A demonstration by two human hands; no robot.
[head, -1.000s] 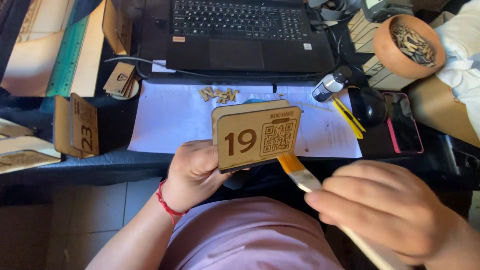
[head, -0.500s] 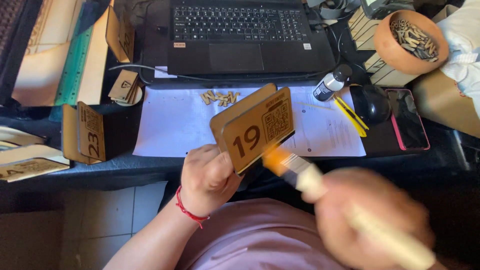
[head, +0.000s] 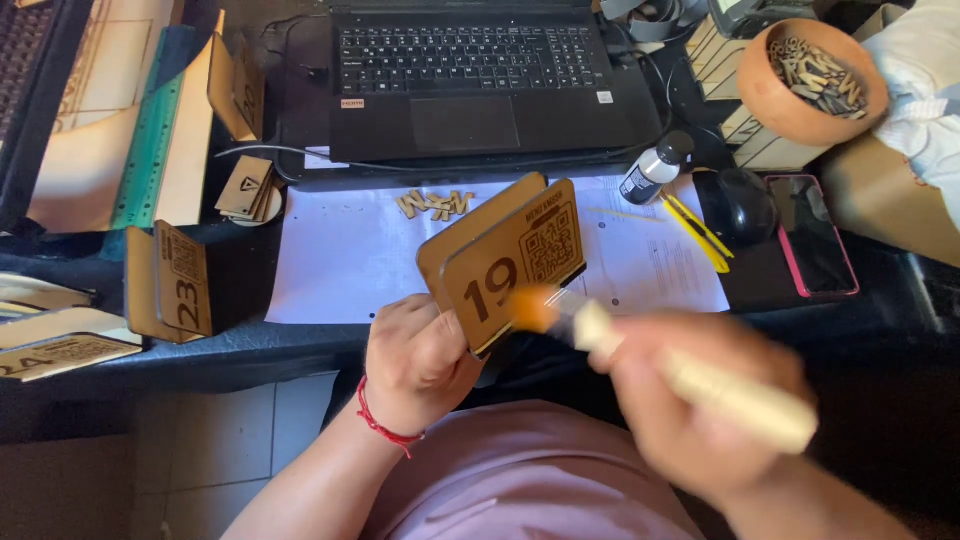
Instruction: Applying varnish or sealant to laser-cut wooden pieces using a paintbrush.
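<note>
My left hand (head: 420,360) grips the lower left corner of a folded wooden sign (head: 505,255), tan with a dark number and a square code pattern, tilted up to the right. My right hand (head: 700,400), blurred by motion, holds a paintbrush (head: 640,350) with a pale wooden handle. Its orange bristles touch the sign's front face near the lower edge. A red cord is around my left wrist.
A black laptop (head: 480,80) sits at the back of the desk above a white paper sheet (head: 350,250). Other wooden signs (head: 175,280) stand at left. A clay bowl (head: 800,90) of small wooden pieces, a small bottle (head: 655,168), a black mouse (head: 735,205) and a phone (head: 810,235) lie at right.
The sign has tilted and risen slightly. My right hand has swung the brush leftward onto the sign's face and is now blurred.
</note>
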